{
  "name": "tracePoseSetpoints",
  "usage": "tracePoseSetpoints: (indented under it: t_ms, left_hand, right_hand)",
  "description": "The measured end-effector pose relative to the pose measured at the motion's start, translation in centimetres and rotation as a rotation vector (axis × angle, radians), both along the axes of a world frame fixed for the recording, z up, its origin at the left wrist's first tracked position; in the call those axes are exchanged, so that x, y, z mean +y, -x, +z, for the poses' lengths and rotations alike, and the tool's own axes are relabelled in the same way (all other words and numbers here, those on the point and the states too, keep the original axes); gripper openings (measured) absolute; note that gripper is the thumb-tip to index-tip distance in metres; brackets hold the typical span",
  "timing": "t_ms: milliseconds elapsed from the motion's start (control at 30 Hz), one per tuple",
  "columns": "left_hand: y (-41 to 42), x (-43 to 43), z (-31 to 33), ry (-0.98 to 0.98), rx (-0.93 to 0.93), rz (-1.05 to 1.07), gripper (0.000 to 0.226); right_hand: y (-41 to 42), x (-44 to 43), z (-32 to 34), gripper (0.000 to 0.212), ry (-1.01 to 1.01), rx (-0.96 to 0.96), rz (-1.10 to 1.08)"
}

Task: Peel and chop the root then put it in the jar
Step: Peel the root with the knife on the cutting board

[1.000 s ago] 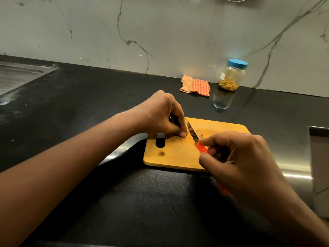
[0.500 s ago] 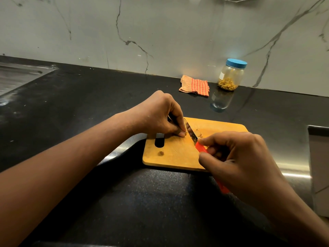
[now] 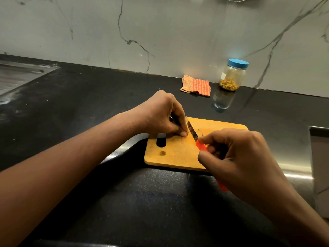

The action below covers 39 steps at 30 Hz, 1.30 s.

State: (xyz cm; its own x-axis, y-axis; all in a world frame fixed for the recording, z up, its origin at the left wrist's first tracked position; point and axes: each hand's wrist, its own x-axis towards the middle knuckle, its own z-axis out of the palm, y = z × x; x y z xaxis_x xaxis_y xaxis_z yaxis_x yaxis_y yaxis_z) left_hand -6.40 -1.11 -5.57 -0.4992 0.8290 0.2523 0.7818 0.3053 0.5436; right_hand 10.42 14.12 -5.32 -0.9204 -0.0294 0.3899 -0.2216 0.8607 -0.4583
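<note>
A yellow wooden cutting board (image 3: 176, 155) lies on the black counter. My left hand (image 3: 162, 115) presses a small piece of root (image 3: 187, 134) onto the board; the root is almost wholly hidden under my fingertips. My right hand (image 3: 236, 155) grips the red handle of a knife (image 3: 193, 133), whose blade rests against the root right beside my left fingers. A few cut bits (image 3: 200, 132) lie just right of the blade. One small scrap (image 3: 163, 153) sits near the board's slot. The clear jar (image 3: 232, 75) with a blue lid stands at the back wall, holding yellow pieces.
A folded orange checked cloth (image 3: 196, 85) lies left of the jar. A steel sink drainer (image 3: 16, 75) occupies the far left. A pale object with a steel edge (image 3: 319, 157) stands at the right, beside my right hand.
The knife blade has shifted slightly along the root next to my left fingertips. Both hands stay in nearly the same spot on the board.
</note>
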Motion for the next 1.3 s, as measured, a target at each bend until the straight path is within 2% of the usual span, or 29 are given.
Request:
tracePoseSetpoints:
  t_ms: [233,667,1300]
  left_hand:
    - [-0.2,0.0,0.1,0.003,-0.007,-0.004,0.009]
    - [0.0,0.0,0.0,0.001,-0.003,0.005,0.009]
    - [-0.4,0.0,0.0,-0.016,0.026,-0.005,0.008]
  right_hand:
    - [0.1,-0.1,-0.5,0.026,0.005,-0.039,0.000]
    - [-0.2,0.1,-0.1,0.026,0.041,0.002,0.006]
    - [1.0,-1.0,0.4,0.027,-0.045,-0.049,-0.014]
